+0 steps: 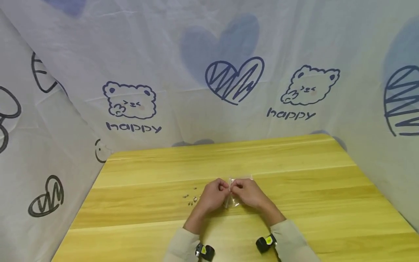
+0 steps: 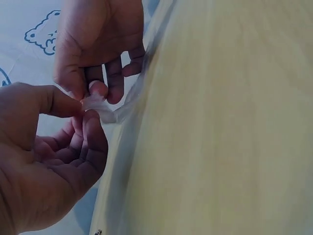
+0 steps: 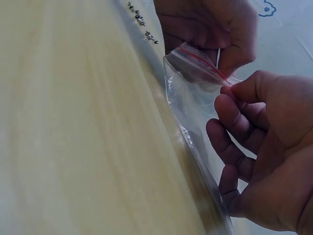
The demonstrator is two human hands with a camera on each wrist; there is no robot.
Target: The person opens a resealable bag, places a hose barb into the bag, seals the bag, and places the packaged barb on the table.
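Note:
A clear plastic zip bag (image 3: 188, 112) with a red line along its seal is held between both hands, low over the table. My left hand (image 1: 214, 195) pinches one side of its mouth between thumb and forefinger. From the other side, my right hand (image 1: 249, 192) pinches the same edge, its thumb and fingertips close to the left ones. In the right wrist view the right hand (image 3: 274, 142) has its other fingers loosely bent beside the bag. Several small shiny metal pieces (image 1: 195, 199) lie on the table just left of my left hand; their kind is too small to tell.
The yellow wood-grain table (image 1: 147, 171) spreads around the hands. White cloth (image 1: 163, 65) printed with hearts and bears hangs behind it and at both sides. Each wrist wears a black camera (image 1: 205, 251) on a strap.

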